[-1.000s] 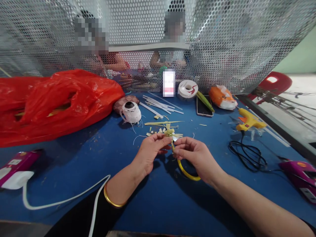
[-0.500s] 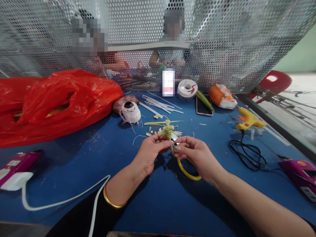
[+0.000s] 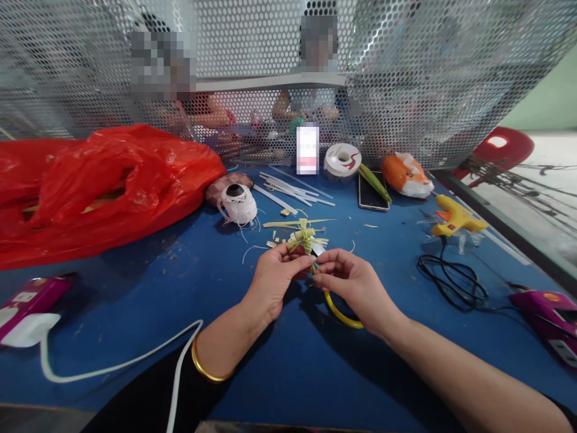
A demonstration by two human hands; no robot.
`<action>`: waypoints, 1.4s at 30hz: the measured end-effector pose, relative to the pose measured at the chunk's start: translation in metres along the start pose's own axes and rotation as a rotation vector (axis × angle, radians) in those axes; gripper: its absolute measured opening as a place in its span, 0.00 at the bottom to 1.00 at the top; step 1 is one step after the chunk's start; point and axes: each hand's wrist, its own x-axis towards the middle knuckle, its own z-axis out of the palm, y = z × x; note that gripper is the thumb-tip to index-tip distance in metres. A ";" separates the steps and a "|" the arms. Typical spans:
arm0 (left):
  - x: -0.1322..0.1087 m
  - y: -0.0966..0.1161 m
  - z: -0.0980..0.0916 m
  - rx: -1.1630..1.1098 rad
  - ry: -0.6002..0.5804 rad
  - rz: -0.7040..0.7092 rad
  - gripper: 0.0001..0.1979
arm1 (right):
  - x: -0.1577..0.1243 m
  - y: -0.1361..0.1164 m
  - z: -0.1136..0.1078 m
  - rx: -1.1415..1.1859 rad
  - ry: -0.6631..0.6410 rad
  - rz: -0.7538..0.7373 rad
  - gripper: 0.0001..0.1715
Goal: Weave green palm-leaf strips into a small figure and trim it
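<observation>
Near the middle of the blue table, my left hand is closed around a small pale-green figure woven from leaf strips. The figure's looped top points away from me, and short strip ends stick out at its sides. Close beside it, my right hand pinches the thin strands that hang from the figure's lower end; its fingertips almost meet my left thumb. Scissors with a yellow handle lie under my right hand, mostly covered, with part of the blade showing beyond the fingers.
Leaf scraps and white strips lie beyond my hands. Left are a white thread spool and red plastic bag. Right are a ribbon roll, a phone, a yellow glue gun and its black cord. A white cable crosses my left forearm.
My right fingers have shifted slightly left along the strands, nearer my left thumb. The woven figure has tipped a little to the left. Both hands keep their hold.
</observation>
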 end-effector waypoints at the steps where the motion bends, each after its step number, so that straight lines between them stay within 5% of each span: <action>1: 0.000 0.000 0.000 0.006 0.000 -0.001 0.12 | 0.000 0.000 0.000 -0.007 0.000 -0.005 0.20; 9: -0.004 0.005 0.001 0.066 0.031 -0.001 0.12 | -0.002 -0.004 -0.001 -0.017 -0.077 -0.036 0.15; 20: -0.002 0.010 -0.001 0.077 0.071 0.044 0.12 | -0.004 -0.001 -0.003 -0.230 0.034 -0.247 0.13; 35: 0.000 0.009 -0.002 0.111 0.052 0.020 0.11 | -0.005 -0.003 -0.005 -0.303 -0.010 -0.267 0.10; 38: -0.002 0.009 -0.002 0.121 0.019 0.002 0.12 | -0.003 -0.006 -0.005 -0.235 0.050 -0.218 0.15; 42: -0.004 0.009 0.000 0.136 -0.001 -0.011 0.12 | -0.001 -0.008 -0.004 -0.129 -0.093 -0.001 0.18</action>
